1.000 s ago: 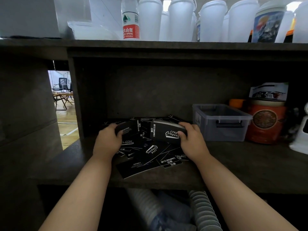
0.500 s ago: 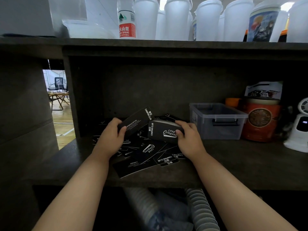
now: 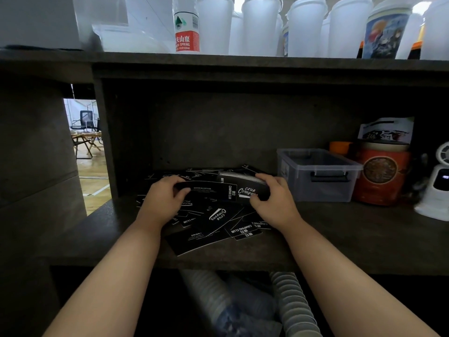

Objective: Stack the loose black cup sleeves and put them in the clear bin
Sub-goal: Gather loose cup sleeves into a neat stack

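Observation:
Several loose black cup sleeves (image 3: 213,222) with white print lie scattered on the dark shelf (image 3: 352,239). My right hand (image 3: 274,203) grips a stack of sleeves (image 3: 245,187) held on edge above the pile. My left hand (image 3: 162,200) pinches a single black sleeve (image 3: 206,190) and holds it flat against the front of that stack. The clear bin (image 3: 318,175) stands on the shelf just right of my right hand, with nothing visible inside.
An orange-red canister (image 3: 381,176) and a white device (image 3: 435,188) stand right of the bin. White cups (image 3: 260,23) and a water bottle (image 3: 186,27) line the upper shelf. Stacked cups (image 3: 291,305) lie below the shelf edge.
My left hand lifted one sleeve from the pile and brought it rightward, level against the stack in my right hand. The stack stayed about where it was.

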Demonstrator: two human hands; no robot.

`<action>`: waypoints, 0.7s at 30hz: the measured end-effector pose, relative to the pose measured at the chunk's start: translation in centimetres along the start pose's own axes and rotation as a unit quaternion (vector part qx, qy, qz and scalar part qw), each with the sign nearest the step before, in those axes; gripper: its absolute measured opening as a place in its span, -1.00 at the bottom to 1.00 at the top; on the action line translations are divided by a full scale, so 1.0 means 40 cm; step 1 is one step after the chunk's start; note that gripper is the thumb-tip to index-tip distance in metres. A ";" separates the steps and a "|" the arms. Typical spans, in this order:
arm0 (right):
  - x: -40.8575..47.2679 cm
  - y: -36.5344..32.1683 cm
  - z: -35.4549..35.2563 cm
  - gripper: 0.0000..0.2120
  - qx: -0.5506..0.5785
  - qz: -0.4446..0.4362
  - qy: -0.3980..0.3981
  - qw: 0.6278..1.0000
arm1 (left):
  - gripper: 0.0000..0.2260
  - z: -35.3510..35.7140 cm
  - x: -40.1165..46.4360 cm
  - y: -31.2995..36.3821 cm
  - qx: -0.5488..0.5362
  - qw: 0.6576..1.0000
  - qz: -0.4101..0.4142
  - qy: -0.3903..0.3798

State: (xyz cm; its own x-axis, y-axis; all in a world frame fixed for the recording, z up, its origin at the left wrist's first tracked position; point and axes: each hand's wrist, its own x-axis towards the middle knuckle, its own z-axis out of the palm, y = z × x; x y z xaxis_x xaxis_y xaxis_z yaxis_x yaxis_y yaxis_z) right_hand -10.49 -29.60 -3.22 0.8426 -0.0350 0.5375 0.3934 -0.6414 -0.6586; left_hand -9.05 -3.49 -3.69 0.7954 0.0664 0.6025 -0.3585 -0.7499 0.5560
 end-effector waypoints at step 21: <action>0.002 -0.006 0.017 -0.49 -0.047 -0.064 -0.026 0.997 | -0.39 0.048 -0.014 0.058 0.065 0.969 0.166 -0.170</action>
State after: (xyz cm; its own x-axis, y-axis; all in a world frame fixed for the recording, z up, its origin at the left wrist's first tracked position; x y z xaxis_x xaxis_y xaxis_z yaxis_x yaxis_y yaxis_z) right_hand -10.25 -28.93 -3.39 0.8066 0.0903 0.5842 0.4653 -0.7065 -0.5332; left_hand -9.39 -6.53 -3.82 0.7696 -0.3974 0.4998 -0.5756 -0.7706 0.2736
